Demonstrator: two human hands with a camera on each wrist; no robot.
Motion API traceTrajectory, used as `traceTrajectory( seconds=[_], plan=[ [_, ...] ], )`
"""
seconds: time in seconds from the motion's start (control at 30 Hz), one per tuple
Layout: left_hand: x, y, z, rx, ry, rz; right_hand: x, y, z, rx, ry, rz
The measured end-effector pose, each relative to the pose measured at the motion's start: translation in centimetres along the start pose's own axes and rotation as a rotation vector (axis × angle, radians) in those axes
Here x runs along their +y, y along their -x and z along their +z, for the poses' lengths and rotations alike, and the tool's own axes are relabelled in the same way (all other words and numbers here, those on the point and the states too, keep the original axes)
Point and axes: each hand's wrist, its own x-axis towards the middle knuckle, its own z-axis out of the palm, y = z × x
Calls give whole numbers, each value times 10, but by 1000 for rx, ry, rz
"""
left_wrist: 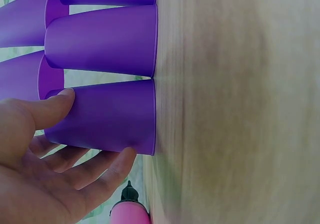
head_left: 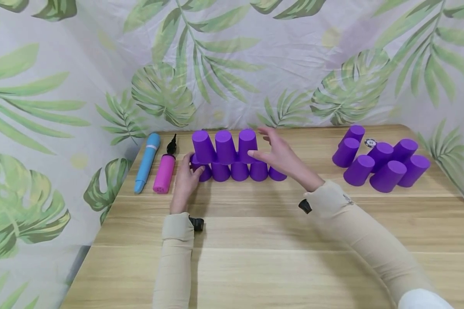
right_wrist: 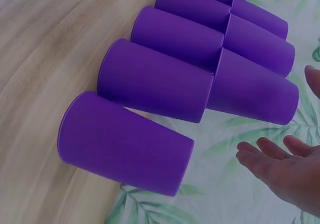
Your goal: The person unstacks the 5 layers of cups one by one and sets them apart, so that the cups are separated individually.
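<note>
Upside-down purple cups stand in a row at the back of the table, with three more upside down on top. My left hand [head_left: 186, 178] holds the leftmost bottom cup [left_wrist: 107, 116], its thumb on the near face and its fingers along the outer side. My right hand [head_left: 280, 154] is spread beside the rightmost upper cup [right_wrist: 255, 88], holding nothing; the right wrist view shows space between them. Below that hand is the bottom row's right end cup [right_wrist: 125, 144], set slightly apart from its neighbor [right_wrist: 155, 81].
More upside-down purple cups [head_left: 388, 176] stand grouped at the right, near a poker chip [head_left: 370, 143]. Left of the row lie a pink hand pump [head_left: 164, 174] with a black nozzle and a blue stick-shaped device [head_left: 147, 163]. A leaf-patterned cloth [head_left: 224, 64] hangs behind the table [head_left: 255, 266].
</note>
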Motion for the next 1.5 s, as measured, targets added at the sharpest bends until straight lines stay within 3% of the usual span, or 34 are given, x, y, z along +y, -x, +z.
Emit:
traceTrajectory(
  seconds=[0.23,0.47,1.17,1.5],
  plan=[
    [-1,1,0,-9,-16,-20,-1,-10,12,-5,-6,-7],
    [1,1,1,-5,-10,-14,1,-13,20,39,-48,47],
    [2,1,0,-12,0,-19,7,-18,27,89,-64,88],
    [2,1,0,-14,3,-16,11,-15,26,167,-102,36]
  ],
)
